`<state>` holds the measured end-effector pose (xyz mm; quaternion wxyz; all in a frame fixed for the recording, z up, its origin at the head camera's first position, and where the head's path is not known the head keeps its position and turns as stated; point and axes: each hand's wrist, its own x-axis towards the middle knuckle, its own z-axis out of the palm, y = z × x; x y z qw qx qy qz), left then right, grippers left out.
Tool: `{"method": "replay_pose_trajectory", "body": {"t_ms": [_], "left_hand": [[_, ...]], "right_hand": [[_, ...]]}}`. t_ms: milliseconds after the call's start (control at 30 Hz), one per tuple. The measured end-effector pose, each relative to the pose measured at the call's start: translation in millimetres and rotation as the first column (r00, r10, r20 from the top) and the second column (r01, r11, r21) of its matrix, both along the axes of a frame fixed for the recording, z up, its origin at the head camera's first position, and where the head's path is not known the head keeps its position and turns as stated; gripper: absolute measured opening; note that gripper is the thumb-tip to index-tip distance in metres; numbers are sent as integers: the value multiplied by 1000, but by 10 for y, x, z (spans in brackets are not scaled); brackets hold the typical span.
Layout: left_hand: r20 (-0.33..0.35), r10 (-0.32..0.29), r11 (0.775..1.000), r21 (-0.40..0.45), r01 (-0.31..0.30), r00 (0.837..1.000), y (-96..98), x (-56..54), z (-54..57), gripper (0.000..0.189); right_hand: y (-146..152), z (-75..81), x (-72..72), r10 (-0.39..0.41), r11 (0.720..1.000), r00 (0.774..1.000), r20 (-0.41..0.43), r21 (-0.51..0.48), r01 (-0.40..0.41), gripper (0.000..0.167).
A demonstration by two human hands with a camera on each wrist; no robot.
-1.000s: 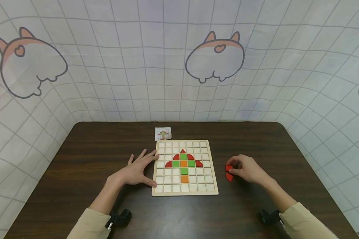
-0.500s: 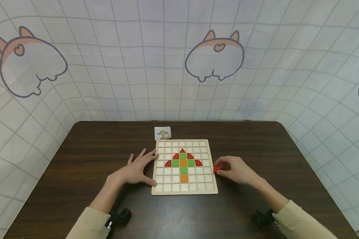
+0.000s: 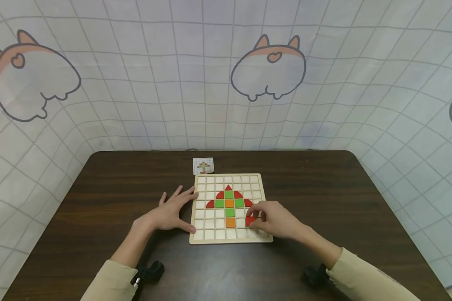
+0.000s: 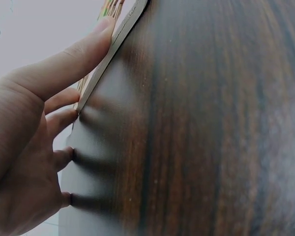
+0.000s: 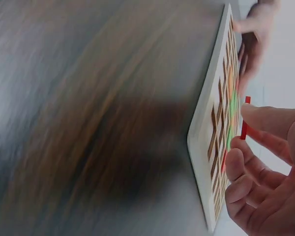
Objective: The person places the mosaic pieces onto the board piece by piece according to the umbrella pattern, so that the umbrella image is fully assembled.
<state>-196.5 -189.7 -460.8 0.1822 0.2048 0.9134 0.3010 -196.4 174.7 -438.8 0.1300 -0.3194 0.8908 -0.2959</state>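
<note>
Between thumb and fingertips of my right hand (image 3: 276,219), a red tile (image 3: 250,220) is pinched over the lower right squares of the wooden grid board (image 3: 209,235). The right wrist view shows this red tile (image 5: 245,118) edge-on, thin and flat, above the board. My left hand (image 3: 168,214) lies with spread fingers at the board's left side; its thumb (image 4: 96,42) touches the rim. On the board, green tiles (image 3: 230,212), orange tiles (image 3: 230,223) and red curved tiles (image 3: 210,204) form a tree-like figure, topped by a red triangle (image 3: 228,187).
A small printed card (image 3: 203,166) with a similar coloured figure lies behind the board's far left corner. The dark wood table (image 3: 113,188) surrounds the board, and a white gridded cloth (image 3: 154,83) with cartoon animals hangs behind it.
My right hand has carried the red tile left from the table onto the board's area. A second red tile that lay beside it is now out of sight. The left hand stays in place.
</note>
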Motion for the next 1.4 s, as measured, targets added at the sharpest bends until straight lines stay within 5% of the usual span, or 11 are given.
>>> {"method": "replay_pose_trajectory", "body": {"t_ms": [700, 1167, 1400], "left_hand": [[-1, -5, 1000, 11, 5, 1000, -9, 13, 6, 106], [2, 12, 1000, 0, -12, 1000, -2, 6, -17, 107], [-1, 12, 1000, 5, -12, 1000, -1, 3, -26, 107]], "right_hand": [[-447, -92, 160, 140, 990, 985, -101, 17, -139, 16], [-451, -133, 180, 147, 989, 983, -107, -8, -149, 10], [-230, -118, 193, 59, 996, 997, -47, -60, -62, 13]]}}
